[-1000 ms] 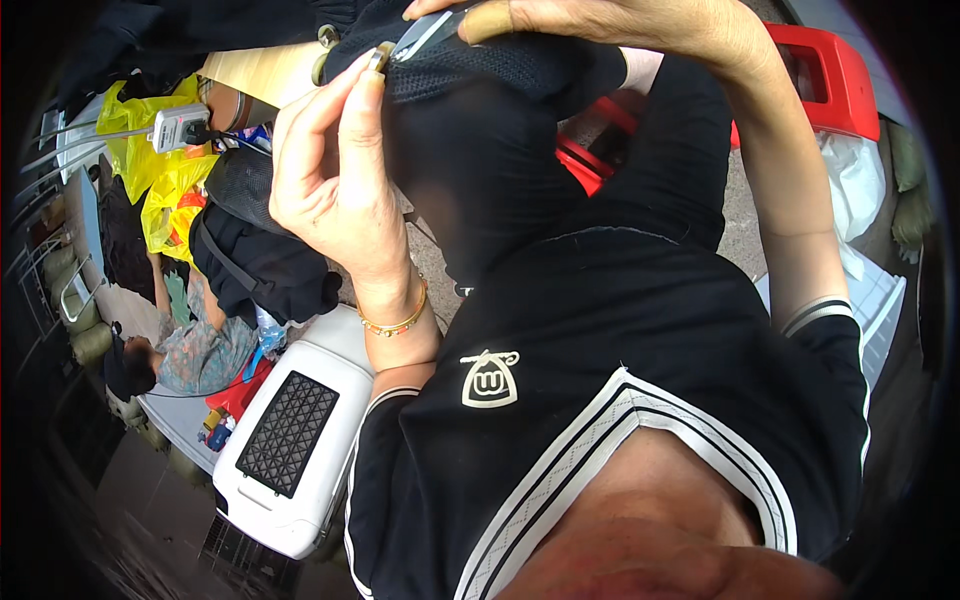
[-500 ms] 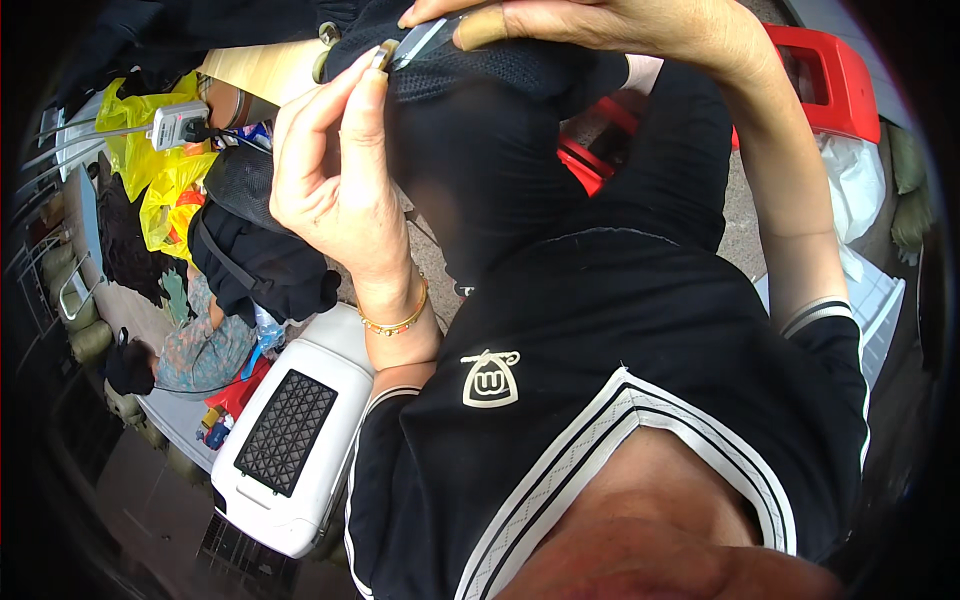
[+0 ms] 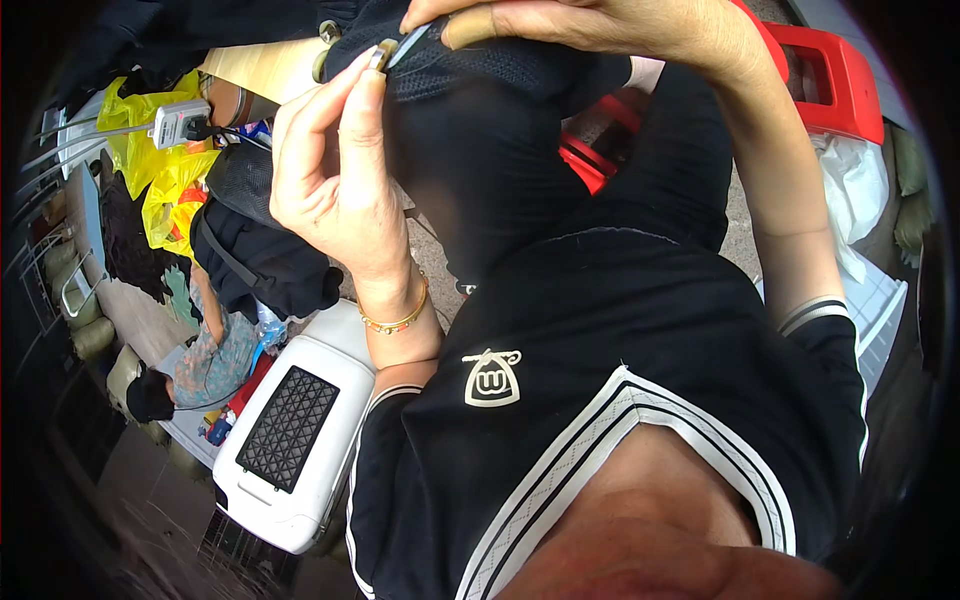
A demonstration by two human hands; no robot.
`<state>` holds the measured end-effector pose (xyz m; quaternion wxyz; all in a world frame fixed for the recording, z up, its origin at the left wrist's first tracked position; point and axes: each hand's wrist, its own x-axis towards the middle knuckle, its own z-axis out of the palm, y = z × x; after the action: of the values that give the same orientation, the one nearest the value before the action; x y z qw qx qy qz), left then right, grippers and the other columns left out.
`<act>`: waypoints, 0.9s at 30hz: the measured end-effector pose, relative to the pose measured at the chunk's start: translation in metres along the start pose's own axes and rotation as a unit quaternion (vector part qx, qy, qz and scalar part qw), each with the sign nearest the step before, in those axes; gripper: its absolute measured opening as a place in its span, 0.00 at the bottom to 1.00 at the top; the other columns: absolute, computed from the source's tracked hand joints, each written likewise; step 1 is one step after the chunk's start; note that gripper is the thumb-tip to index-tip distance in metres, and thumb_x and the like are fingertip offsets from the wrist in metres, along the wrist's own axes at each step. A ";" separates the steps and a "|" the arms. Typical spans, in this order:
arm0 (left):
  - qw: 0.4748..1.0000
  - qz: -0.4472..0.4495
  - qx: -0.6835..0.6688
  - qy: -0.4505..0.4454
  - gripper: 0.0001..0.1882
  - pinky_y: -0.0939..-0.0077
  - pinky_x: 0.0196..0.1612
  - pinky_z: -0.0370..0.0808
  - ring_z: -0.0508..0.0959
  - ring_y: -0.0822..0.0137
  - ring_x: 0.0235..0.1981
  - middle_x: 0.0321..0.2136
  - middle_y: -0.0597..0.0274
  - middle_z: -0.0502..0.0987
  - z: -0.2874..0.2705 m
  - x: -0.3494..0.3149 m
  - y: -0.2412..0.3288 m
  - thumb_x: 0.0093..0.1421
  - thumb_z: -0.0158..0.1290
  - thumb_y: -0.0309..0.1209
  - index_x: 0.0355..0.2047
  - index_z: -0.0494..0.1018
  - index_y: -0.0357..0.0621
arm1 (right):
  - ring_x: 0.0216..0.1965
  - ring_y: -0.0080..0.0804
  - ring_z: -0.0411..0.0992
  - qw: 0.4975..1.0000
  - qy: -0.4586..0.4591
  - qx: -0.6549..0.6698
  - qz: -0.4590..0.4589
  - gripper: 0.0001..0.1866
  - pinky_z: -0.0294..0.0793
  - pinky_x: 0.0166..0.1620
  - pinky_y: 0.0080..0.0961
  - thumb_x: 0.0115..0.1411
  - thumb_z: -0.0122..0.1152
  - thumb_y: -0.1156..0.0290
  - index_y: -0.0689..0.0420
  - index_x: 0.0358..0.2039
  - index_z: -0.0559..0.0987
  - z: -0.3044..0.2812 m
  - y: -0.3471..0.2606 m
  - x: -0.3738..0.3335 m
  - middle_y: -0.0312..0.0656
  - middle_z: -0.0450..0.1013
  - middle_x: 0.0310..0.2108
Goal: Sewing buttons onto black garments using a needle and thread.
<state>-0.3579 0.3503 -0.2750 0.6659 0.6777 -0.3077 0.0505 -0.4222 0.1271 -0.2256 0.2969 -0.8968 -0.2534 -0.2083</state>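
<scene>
My left hand point(image 3: 335, 190), with a bead bracelet at the wrist, is raised at the upper left. Its thumb and fingertip pinch a small shiny metal piece point(image 3: 381, 54), gold and silver in colour. Across from it, my right hand point(image 3: 590, 25) grips a thin grey, blade-like strip point(image 3: 410, 44) between thumb and fingers. The strip's tip is at the metal piece; whether they touch I cannot tell. One right-hand digit has a yellowish-tan covering point(image 3: 468, 27). Black textured fabric point(image 3: 480, 75) lies below both hands, above my legs.
To the left are a white power adapter point(image 3: 181, 125), yellow plastic bags point(image 3: 160, 185), a black bag point(image 3: 260, 260) and a white case with a black grille point(image 3: 290, 430). Another person point(image 3: 215, 360) bends beyond it. A red plastic stool point(image 3: 825, 85) stands at the right.
The grey strip in my right hand has turned and now shows a narrower side. My left hand stays nearly still. The other person at the left has shifted position.
</scene>
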 end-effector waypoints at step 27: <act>0.986 0.131 0.015 0.106 0.07 0.84 0.34 0.78 0.80 0.71 0.30 0.34 0.52 0.82 -0.017 0.044 0.041 0.64 0.57 0.22 0.39 0.78 0.28 | 0.29 0.21 0.73 0.765 0.194 0.324 0.521 0.09 0.71 0.34 0.17 0.59 0.67 0.72 0.65 0.34 0.81 -0.054 -0.008 -0.105 0.36 0.77 0.29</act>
<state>-0.3368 0.3538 -0.2160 0.6721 0.6323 -0.3206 0.2137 -0.5212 0.0632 -0.2378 0.6754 -0.6820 0.2637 -0.0962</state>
